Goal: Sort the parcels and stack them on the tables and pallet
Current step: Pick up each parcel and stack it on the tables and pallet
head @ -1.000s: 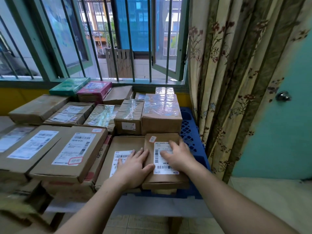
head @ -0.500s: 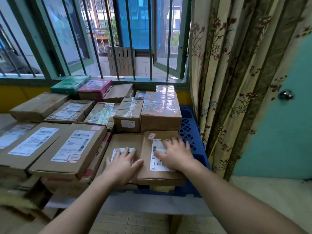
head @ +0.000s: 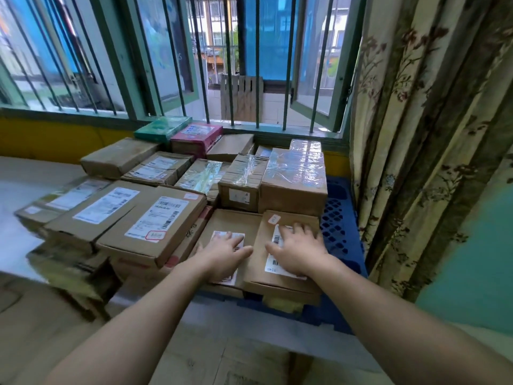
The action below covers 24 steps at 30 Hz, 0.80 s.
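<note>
Two hands lie palm-down on adjoining parcels at the near edge of a blue plastic lattice pallet (head: 337,223). The right hand (head: 298,251) presses with straight, spread fingers on the white shipping label of a flat brown cardboard parcel (head: 258,273) (the rightmost of the front row). The left hand (head: 222,252), fingers likewise extended and gripping nothing, rests on the label of the wider flat brown cardboard parcel (head: 233,220) just beside it. Directly behind stands a taller brown box wrapped in clear tape (head: 294,184). A floral curtain (head: 430,134) hangs at right.
</note>
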{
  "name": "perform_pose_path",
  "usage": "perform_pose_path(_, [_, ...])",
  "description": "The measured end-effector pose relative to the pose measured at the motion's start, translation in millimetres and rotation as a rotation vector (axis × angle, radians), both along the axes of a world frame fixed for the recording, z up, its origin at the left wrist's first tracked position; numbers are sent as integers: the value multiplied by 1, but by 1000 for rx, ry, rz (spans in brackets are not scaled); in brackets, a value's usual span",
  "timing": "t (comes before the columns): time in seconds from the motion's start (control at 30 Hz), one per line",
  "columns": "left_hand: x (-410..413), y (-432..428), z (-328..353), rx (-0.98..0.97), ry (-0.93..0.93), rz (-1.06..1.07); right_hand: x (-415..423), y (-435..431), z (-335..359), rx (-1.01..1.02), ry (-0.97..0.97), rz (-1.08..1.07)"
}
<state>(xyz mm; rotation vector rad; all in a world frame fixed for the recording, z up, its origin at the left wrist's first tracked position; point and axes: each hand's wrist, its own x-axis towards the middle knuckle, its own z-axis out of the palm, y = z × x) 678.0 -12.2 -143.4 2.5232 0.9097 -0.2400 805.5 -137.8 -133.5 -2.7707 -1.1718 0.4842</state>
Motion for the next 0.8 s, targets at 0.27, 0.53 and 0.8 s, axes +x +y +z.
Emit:
perform_pose_path(0.27, [-48, 86, 34, 356, -19, 54, -30, 40, 8, 85, -39, 88])
perform_pose_path(0.53, [-82, 126, 25, 267, 108, 26, -85, 119, -5, -13, -51, 108])
perform_pose_path(0.8, [-84, 130, 24, 296, 134, -71, -88, 144, -10, -74, 15, 20])
